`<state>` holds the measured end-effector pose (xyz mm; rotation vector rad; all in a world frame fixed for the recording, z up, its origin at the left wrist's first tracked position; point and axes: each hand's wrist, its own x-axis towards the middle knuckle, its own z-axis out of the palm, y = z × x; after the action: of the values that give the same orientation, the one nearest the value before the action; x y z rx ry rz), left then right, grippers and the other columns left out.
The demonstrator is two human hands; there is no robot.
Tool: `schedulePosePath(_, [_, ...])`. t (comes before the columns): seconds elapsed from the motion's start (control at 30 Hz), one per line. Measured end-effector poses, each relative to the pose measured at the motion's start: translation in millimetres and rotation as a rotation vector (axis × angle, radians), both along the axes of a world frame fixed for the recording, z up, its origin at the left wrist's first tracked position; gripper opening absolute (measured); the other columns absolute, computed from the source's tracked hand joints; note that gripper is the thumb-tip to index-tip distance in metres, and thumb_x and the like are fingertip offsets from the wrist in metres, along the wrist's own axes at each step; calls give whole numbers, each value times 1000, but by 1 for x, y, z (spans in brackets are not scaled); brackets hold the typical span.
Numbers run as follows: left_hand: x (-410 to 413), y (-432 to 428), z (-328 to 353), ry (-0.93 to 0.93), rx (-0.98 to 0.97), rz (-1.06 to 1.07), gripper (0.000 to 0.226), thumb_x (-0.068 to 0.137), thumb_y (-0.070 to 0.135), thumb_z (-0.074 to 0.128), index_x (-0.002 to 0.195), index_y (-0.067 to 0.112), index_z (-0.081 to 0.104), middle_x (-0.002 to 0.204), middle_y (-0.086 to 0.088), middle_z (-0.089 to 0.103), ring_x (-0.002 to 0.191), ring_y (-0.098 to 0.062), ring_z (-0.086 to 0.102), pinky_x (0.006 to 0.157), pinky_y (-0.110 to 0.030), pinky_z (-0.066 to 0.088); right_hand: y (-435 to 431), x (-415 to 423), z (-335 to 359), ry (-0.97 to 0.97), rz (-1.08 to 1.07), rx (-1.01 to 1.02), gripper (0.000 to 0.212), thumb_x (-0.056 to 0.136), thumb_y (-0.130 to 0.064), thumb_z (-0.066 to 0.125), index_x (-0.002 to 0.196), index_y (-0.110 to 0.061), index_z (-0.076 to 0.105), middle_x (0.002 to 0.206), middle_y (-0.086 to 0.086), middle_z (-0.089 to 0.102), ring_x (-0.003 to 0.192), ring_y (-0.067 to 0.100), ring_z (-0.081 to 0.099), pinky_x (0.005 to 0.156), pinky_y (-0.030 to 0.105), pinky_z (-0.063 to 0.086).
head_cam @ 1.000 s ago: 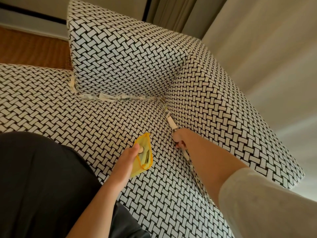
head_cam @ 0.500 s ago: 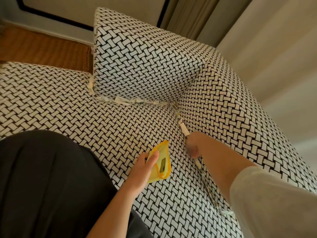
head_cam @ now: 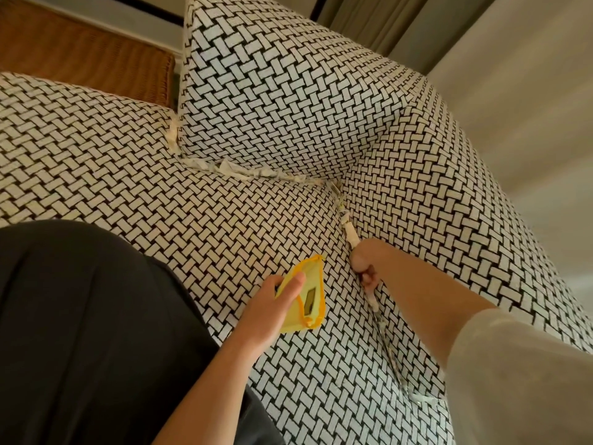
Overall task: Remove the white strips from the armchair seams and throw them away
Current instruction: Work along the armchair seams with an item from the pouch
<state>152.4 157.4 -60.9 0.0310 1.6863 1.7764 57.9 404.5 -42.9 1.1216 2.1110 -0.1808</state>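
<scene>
Beyond the armchair (head_cam: pixel 288 101), brown woven surface (head_cam: pixel 80 56).

Left hand (head_cam: pixel 272 305), right hand (head_cam: pixel 362 262): fingers curled.

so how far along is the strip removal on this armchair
Early: no seam looks cleared. In hand: the right hand grips the side strip in the right seam; the left hand holds a yellow pouch. Left: that strip, the back-seam strip, then binning them.
</scene>
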Motion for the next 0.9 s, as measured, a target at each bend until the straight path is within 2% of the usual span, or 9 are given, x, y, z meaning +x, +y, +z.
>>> schedulePosePath(0.2, [0,3,-2,-3,10,10,79,66,77,35,118,19,48,109,0,58,99,-16,58,79,-28,44,1,3,-3,-15,62,-2,52,93,-11,44,141,-12,24,83,16,58,46,19,54,40,30,50])
schedulePosePath(0.3, [0,2,-1,-17,44,18,91,59,88,36,116,19,49,108,-3,59,98,-20,59,91,-39,47,-1,6,-3,-26,82,-7,52,94,-9,40,142,-12,21,79,14,55,47,19,52,39,30,49])
schedulePosePath(0.4, [-1,1,-2,-21,35,40,105,44,98,35,111,20,52,105,-4,61,98,-23,61,93,-46,47,-4,7,-2,-31,101,-22,53,95,-9,36,144,-14,17,76,12,52,46,18,50,37,28,48])
schedulePosePath(0.57, [-4,1,-3,-46,52,60,101,46,97,39,103,15,57,103,-9,62,96,-28,59,95,-52,45,-14,15,8,-30,166,-50,50,96,-4,35,143,-8,19,83,14,51,53,17,51,40,31,51])
schedulePosePath(0.7, [-3,3,1,-58,48,78,103,39,98,41,104,20,58,108,-6,61,102,-25,58,97,-50,43,-14,34,13,133,267,-37,37,96,-1,36,132,-8,38,81,14,52,59,21,56,59,35,58])
schedulePosePath(0.8, [-1,3,4,-36,49,70,102,39,98,40,106,24,58,112,-3,60,105,-22,56,99,-49,41,-14,48,12,307,399,22,29,96,-8,38,123,-2,49,93,13,56,64,19,55,54,29,52])
schedulePosePath(0.83, [-1,3,5,-28,47,66,103,39,98,40,107,24,58,113,-3,60,106,-22,56,99,-49,41,-15,52,12,361,429,53,28,97,-11,39,120,-3,52,92,11,55,63,17,52,50,26,46])
schedulePosePath(0.9, [1,2,8,-29,37,63,103,39,97,41,109,23,57,113,-3,59,106,-22,56,99,-48,41,-18,58,11,419,459,132,27,97,-14,40,118,-7,55,89,7,54,66,18,52,51,24,41])
